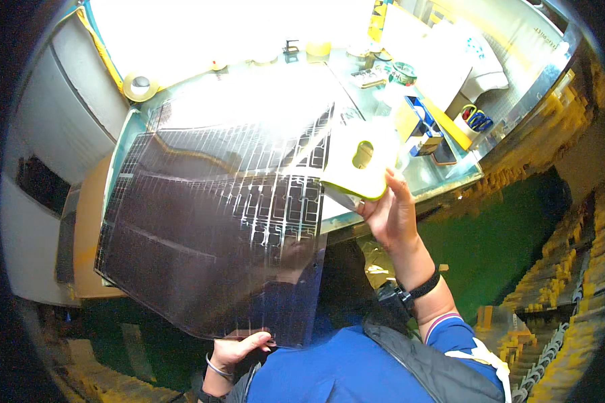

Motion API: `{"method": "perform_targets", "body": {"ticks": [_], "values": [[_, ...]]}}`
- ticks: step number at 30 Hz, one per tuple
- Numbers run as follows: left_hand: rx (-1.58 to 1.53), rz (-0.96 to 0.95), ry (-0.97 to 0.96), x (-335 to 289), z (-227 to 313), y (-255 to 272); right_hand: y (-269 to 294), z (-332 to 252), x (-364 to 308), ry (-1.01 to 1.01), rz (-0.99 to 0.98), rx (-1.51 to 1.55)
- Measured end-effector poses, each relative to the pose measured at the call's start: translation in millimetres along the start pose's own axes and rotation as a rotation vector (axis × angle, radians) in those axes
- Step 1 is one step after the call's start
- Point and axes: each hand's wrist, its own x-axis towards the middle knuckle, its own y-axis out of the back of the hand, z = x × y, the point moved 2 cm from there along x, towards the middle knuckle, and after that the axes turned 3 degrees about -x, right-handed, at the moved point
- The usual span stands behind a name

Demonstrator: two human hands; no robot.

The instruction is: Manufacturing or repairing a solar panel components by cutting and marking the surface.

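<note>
A large dark, glossy film sheet (pixel 181 228) with a pale line pattern slants from the bright table towards my body. My left hand (pixel 238 348) pinches its lower edge, thumb on top. At the sheet's right edge, my right hand (pixel 391 215) is closed on a flat white piece with a yellow-green rim and an oval hole (pixel 376 181). Its thumb lies along the rim, while some fingers are hidden beneath. Whether this piece touches the film, I cannot tell.
The glass-topped table (pixel 460 171) has a brightly lit far side. On it are a tape roll (pixel 141 87), a green tape roll (pixel 403 72), a blue box (pixel 423 127) and a cup of scissors (pixel 474 122). A cardboard box (pixel 94 235) stands at left.
</note>
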Motion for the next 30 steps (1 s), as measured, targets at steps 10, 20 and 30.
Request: {"method": "perform_targets", "body": {"ticks": [10, 20, 30], "values": [[0.015, -0.067, -0.112, 1.6, -1.5, 2.1, -7.9, 5.8, -5.3, -0.012, -0.019, 0.074], [0.018, -0.081, -0.038, 1.3, -4.8, 3.8, 1.6, 14.2, -6.0, -0.015, 0.035, 0.094], [-0.308, -0.016, -0.268, 12.0, 26.5, -11.0, 25.6, -10.4, -12.9, 0.037, 0.135, -0.032]]}}
